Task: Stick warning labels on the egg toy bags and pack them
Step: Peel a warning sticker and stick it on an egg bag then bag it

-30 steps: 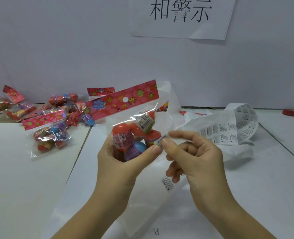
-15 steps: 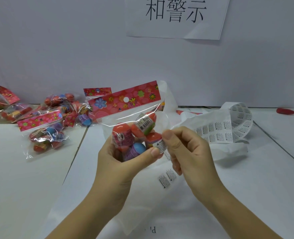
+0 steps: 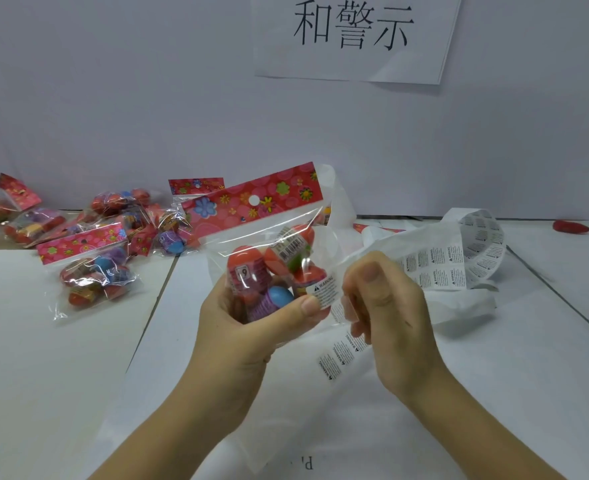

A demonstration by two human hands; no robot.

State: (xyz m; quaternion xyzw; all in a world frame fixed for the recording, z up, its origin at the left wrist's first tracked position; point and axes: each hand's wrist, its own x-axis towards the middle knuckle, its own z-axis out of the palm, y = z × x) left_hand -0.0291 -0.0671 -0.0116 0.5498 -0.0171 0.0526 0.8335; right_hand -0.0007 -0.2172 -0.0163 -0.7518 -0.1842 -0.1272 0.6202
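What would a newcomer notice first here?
Centre frame, the left hand grips a clear plastic bag of coloured toy eggs with a red flowered header. A white warning label is stuck on its front, beside the curled right hand. Behind the right hand a white strip of printed labels curls on the table, and a heap of similar egg bags lies far left.

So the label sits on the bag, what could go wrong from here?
1. The label lies on the crinkled bag over round eggs, with only the thumb of the left hand on its corner; an edge may lift or crease.
2. The strip lies loosely curled just behind the right hand, which may snag it.
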